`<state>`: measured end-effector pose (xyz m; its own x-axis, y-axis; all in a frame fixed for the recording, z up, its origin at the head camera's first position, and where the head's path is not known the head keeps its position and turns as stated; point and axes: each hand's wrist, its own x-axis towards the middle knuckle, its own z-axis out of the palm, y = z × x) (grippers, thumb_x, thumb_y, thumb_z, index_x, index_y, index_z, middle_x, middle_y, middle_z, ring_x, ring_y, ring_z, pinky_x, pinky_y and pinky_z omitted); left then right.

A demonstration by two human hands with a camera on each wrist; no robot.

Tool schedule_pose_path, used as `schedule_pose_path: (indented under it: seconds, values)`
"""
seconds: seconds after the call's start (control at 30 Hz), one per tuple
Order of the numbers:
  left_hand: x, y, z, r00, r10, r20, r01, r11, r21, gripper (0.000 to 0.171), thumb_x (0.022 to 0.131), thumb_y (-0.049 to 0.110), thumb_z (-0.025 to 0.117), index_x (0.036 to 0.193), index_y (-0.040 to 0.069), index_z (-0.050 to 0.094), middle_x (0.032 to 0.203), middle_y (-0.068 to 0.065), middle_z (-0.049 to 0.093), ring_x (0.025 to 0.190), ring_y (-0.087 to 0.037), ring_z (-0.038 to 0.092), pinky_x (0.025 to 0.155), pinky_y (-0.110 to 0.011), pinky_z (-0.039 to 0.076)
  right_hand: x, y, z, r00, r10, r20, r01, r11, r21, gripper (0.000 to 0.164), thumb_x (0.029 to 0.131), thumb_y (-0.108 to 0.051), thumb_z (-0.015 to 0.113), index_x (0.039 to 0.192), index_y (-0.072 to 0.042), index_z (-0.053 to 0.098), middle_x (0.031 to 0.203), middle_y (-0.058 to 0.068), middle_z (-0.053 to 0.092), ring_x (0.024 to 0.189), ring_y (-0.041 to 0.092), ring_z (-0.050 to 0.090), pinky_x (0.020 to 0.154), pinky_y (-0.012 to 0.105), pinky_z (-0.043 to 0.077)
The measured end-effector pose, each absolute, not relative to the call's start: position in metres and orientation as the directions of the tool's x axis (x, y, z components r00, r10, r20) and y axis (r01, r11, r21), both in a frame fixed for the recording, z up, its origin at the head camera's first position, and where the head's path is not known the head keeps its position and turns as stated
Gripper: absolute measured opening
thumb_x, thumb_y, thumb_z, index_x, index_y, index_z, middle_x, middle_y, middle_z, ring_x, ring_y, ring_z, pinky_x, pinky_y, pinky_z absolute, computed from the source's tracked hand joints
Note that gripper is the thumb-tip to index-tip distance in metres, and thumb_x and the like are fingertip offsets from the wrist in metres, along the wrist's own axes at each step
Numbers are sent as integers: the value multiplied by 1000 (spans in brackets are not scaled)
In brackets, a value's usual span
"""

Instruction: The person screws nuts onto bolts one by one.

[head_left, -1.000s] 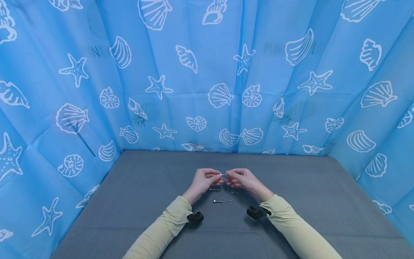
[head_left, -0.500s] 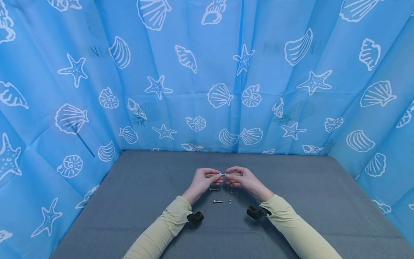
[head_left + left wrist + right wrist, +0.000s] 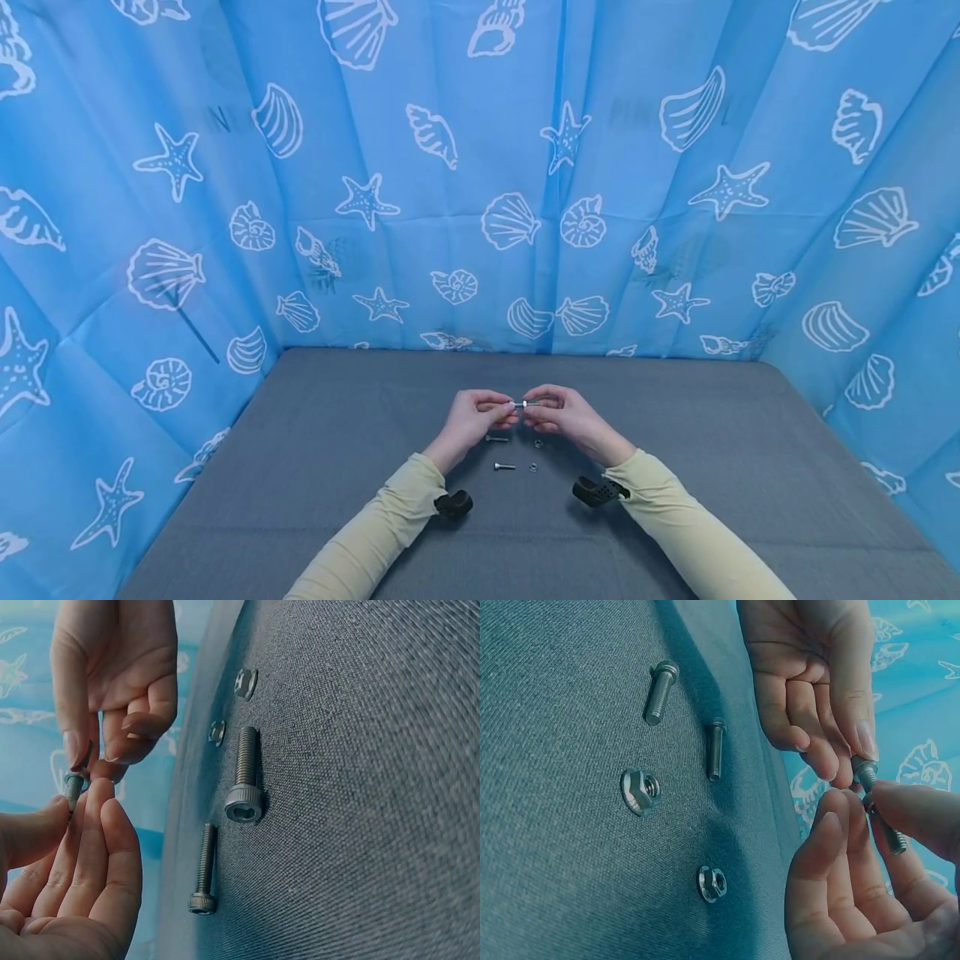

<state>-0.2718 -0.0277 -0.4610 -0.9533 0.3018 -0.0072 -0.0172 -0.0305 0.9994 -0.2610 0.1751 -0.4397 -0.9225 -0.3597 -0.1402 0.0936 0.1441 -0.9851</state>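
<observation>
The left hand (image 3: 471, 421) pinched the bolt (image 3: 894, 838) and the right hand (image 3: 570, 418) its nut (image 3: 868, 803) — a slack left grip probably risked the bolt spinning too.

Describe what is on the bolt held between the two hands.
A nut sits around the bolt, whose threaded tip shows beyond it. The right hand covers part of the nut; the left hand covers part of the bolt's head.

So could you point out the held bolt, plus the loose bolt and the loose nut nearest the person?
Held bolt (image 3: 889, 831): right wrist view, on its threaded shank.
Nearest loose bolt (image 3: 246, 766): left wrist view, on its shank.
Nearest loose nut (image 3: 638, 790): right wrist view, on its hexagonal side.
</observation>
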Motion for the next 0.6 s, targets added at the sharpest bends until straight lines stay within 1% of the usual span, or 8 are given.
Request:
schedule_pose_path:
  seconds: [0.1,0.2,0.27,0.33,0.43,0.5,0.6]
  values:
    - [-271,-27,-460,-953,301,-5,-14,-27,1000,19,90,7,67,104,-5,69,88,-15,72,83,-23,70,80,-45,56,-261,175,-439,-922,-355,-156,104,162,-981,35,96,-20,60,118,8,56,104,18,66,94,25,64,88,45,52]
    - [-271,-27,-460,-955,298,-3,-10,-22,1000,18,90,8,67,103,-5,69,88,-15,72,83,-24,70,80,-45,56,-261,175,-439,-922,-344,-177,123,171,-977,38,97,-25,58,116,8,58,102,16,67,92,23,65,87,43,53]
    - [-270,-27,-460,-955,297,-3,-10,-20,1000,20,90,8,67,104,-6,68,88,-15,72,84,-25,70,80,-45,56,-261,175,-438,-920,-350,-175,123,167,-978,39,97,-24,59,119,8,55,102,15,67,93,23,65,87,43,53]
    - [-270,-27,-460,-955,298,0,-5,-17,1000,22,90,9,67,106,-7,67,89,-15,72,84,-25,70,80,-45,56,-261,175,-437,-919,-361,-157,103,164,-981,39,97,-20,59,122,9,53,102,13,67,94,24,65,88,45,52]
    - [-269,-27,-459,-953,303,6,0,-18,1000,24,91,8,66,108,-8,67,89,-15,71,84,-24,70,80,-45,56,-261,175,-437,-919,-370,-137,78,169,-982,36,96,-16,60,121,10,54,102,14,67,94,25,65,87,45,52]
    - [-269,-27,-459,-952,305,10,5,-19,1000,22,91,8,66,106,-8,67,89,-15,71,83,-24,70,79,-45,56,-261,174,-437,-919,-368,-145,85,175,-981,34,97,-18,58,118,9,57,102,16,67,93,24,65,87,44,53]
    - [-269,-27,-460,-953,302,15,11,-15,1000,20,91,8,66,105,-7,68,88,-14,72,83,-24,70,78,-44,56,-260,173,-438,-918,-360,-167,111,172,-979,37,98,-24,57,117,8,58,102,17,67,92,23,66,85,42,54]
